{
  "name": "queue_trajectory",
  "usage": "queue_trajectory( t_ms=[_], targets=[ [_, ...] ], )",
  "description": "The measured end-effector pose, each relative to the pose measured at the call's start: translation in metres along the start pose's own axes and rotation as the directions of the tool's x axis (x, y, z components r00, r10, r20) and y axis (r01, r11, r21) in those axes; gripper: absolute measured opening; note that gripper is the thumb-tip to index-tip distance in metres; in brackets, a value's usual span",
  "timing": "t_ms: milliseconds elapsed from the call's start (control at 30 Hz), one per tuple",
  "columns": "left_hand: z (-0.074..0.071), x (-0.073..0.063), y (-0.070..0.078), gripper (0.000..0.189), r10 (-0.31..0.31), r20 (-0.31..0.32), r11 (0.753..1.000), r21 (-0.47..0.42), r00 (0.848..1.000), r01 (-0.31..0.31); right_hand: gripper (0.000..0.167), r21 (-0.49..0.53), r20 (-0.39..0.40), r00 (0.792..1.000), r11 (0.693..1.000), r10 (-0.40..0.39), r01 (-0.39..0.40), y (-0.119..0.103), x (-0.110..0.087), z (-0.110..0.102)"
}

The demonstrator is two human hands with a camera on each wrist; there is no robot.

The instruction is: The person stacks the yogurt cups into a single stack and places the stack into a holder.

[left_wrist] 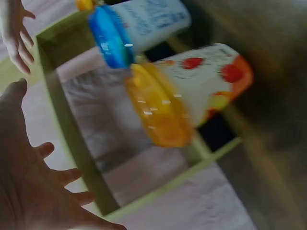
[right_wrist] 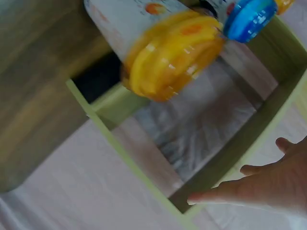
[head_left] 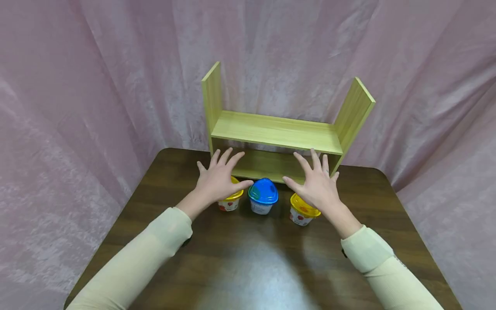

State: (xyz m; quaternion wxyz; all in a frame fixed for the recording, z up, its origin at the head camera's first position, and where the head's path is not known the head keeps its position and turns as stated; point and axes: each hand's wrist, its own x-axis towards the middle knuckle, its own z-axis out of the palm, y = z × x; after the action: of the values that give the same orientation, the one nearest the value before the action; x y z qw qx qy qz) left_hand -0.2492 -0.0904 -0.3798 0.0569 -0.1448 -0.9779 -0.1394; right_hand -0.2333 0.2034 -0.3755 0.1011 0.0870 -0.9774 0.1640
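I see a bare left hand [head_left: 217, 183] and right hand [head_left: 319, 189]. The left sleeve [head_left: 131, 256], toward the worktop's [head_left: 252, 267] left edge, and right sleeve [head_left: 399, 280], toward its right, are pale cream with broad, faintly greenish cuffs [head_left: 170, 230].

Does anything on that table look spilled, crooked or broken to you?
Nothing stands out. The blue-lidded tub, left yellow-lidded tub and right yellow-lidded tub stand upright, closed, before the shelf; no spill shows on the table.

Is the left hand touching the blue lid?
Apart: the left wrist view shows the left hand clear of the blue lid, with part of the wooden shelf visible between them.
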Motion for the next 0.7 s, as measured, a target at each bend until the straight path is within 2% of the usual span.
queue_trajectory(
  t_ms=[133,233,367,467,567,700],
  targets=[
    [0.013,-0.005,-0.018,0.095,-0.031,0.032,0.999,-0.029,0.999,0.032,0.087,0.008,0.039,0.999,1.0,0.018,-0.018,0.009,-0.005,0.011],
    [0.023,-0.007,-0.028,0.095,-0.044,0.034,0.997,-0.064,0.998,0.046,0.088,0.026,0.058,0.998,0.999,0.027,-0.029,0.015,-0.009,0.017],
    [0.037,-0.01,-0.037,0.09,-0.05,0.026,0.981,-0.187,0.998,0.054,0.088,0.053,0.092,0.995,0.997,0.049,-0.054,0.024,-0.013,0.026],
    [0.05,-0.012,-0.045,0.09,-0.069,0.035,0.955,-0.287,0.997,0.076,0.089,0.069,0.126,0.989,0.994,0.075,-0.085,0.03,-0.016,0.035],
    [0.061,-0.013,-0.052,0.092,-0.112,0.06,0.922,-0.365,0.992,0.127,0.092,0.084,0.149,0.984,0.991,0.093,-0.106,0.035,-0.02,0.044],
    [0.073,-0.014,-0.061,0.097,-0.153,0.083,0.868,-0.465,0.985,0.174,0.093,0.087,0.182,0.978,0.989,0.099,-0.116,0.04,-0.025,0.054]
  ],
)
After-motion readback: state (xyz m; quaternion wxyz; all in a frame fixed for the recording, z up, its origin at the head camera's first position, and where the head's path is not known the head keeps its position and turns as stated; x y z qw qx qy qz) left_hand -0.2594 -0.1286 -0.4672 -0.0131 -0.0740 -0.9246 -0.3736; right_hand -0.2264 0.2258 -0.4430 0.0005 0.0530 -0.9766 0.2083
